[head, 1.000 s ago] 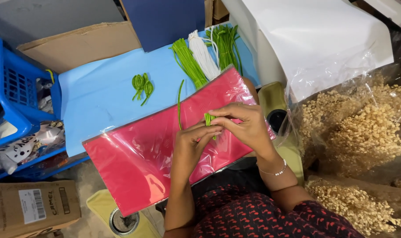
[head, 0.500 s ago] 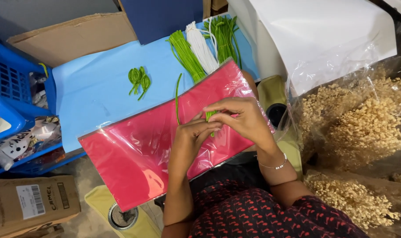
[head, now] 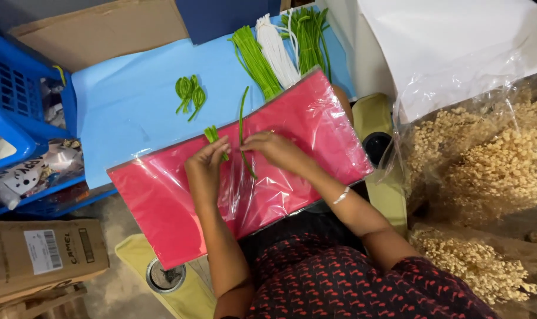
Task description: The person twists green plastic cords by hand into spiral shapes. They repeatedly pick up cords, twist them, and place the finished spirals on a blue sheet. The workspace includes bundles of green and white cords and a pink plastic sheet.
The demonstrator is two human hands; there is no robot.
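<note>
Pinching a small folded green strip (head: 213, 134) between its fingertips, the left hand (head: 204, 167) rests on a red sheet (head: 180, 201) wrapped in clear plastic; the folded strip sticks up just beyond those fingers. Beside it, the right hand (head: 278, 149) has its fingers drawn together on a long green strip (head: 242, 127), which runs from under the fingertips away toward the far edge of the red sheet and a little way back toward the wrist. Both hands sit close together, fingertips nearly meeting. Past the fingers, on a blue sheet (head: 132, 112), lie a few finished green loops (head: 189, 91). Further off and to the right of the fingers sit a bundle of green strips (head: 253, 59), a white bundle (head: 277, 50) and more green stems (head: 309, 35). Well to the right of the right hand, clear bags (head: 487, 165) hold pale dried flowers. Left of the left hand stands a blue crate (head: 8, 100)
</note>
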